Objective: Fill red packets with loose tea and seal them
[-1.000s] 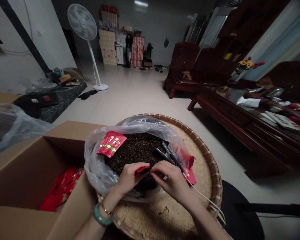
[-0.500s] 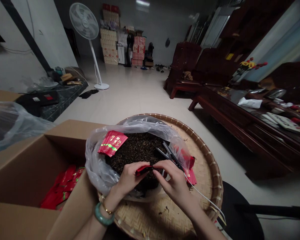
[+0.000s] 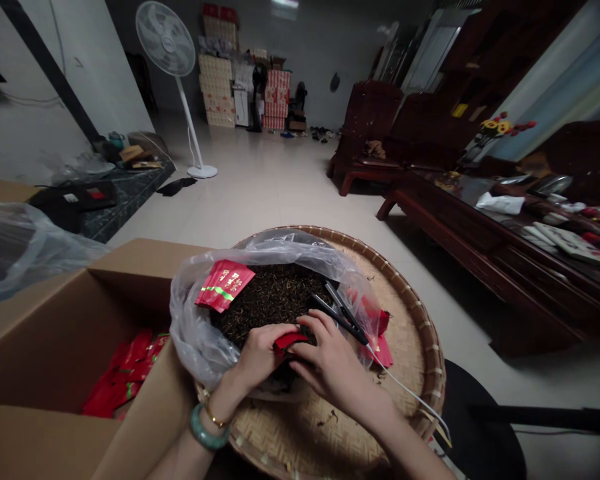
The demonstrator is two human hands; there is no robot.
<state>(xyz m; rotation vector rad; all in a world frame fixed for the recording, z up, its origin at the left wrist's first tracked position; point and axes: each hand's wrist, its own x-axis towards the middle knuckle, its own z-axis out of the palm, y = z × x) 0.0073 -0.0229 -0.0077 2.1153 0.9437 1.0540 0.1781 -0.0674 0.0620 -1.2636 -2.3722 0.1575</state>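
On my feed, left hand (image 3: 260,350) pinched red packet (image 3: 291,340) between thumb and fingers, over leaves' (image 3: 275,290) six o'clock side in plastic bag (image 3: 193,333). Right hand (image 3: 333,360) curved about packet's three o'clock end; I couldn't tell how firmly closed. From packet, fanned sachets (image 3: 225,285) lay at ten, black tool (image 3: 344,313) at two, cardboard box (image 3: 145,407) at nine.

Left hand (image 3: 260,353) and right hand (image 3: 333,360) near together over plastic bag (image 3: 193,337); red packet (image 3: 290,341) occupies space between. Black clamp tool (image 3: 356,329) just beyond right hand bars way forward; white cord (image 3: 405,387) crosses woven tray (image 3: 433,350) (running over rim). Carton (image 3: 150,413) walls off left. Passable: bare weave right of bag; strip between forearms.
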